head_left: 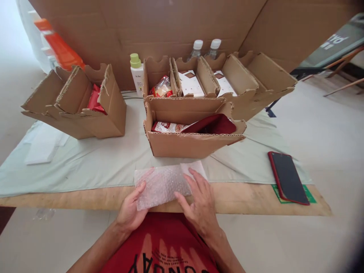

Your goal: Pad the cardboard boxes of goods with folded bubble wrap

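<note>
A clear bubble wrap pouch (pixel 163 185) is held at the table's front edge, its bubbles catching the light. My left hand (pixel 133 208) grips its left end, thumb on top and fingers underneath, showing faintly through the plastic. At the other end, my right hand (pixel 200 201) has thumb and fingers curved around the pouch near a whitish flap (pixel 199 167). Whether anything lies inside the pouch I cannot tell. Just beyond it stands a long cardboard box (pixel 182 146) with dark red and printed packets (pixel 210 125) in it.
Further cardboard bins (pixel 110 110) stand at the left and back, some with packets or white cards. Behind them are a white bottle with a green cap (pixel 138 77) and two clear bottles (pixel 196 49). A phone (pixel 288 178) lies at the right, white sheets (pixel 42 148) at the left.
</note>
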The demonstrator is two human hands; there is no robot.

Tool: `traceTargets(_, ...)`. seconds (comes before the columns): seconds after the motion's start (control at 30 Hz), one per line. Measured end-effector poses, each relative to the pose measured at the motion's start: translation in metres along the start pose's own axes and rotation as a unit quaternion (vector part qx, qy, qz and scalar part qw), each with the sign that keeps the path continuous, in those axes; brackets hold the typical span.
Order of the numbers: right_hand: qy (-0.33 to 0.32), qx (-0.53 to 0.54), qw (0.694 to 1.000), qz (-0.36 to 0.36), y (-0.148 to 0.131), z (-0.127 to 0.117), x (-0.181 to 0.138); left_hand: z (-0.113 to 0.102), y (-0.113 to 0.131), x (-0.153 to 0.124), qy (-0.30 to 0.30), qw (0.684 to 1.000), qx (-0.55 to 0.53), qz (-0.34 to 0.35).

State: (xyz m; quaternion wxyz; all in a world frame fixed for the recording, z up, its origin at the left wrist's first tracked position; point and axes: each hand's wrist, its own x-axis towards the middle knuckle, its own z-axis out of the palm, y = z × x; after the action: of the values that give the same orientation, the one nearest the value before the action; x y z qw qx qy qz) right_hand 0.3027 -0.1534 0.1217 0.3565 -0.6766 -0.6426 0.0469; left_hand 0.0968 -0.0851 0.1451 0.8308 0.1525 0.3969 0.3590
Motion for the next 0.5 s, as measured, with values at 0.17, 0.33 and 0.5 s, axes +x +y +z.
traceTargets(0.17, -0.009, -0.104, 0.993, 0.052, 0.046, 0.007, 0.003, -0.014, -0.008, 0.000, 0.031, 0.999, 0.012, -0.002)
traceTargets(0.33, 0.037, 0.038, 0.992, 0.111, 0.059, -0.008, 0.001, -0.016, -0.007, -0.001, 0.035, 0.999, 0.031, 0.001)
traceTargets(0.5, 0.135, 0.352, 0.859, 0.348, 0.072, -0.039, 0.002, -0.018, 0.026, 0.002, 0.091, 0.978, 0.179, 0.056)
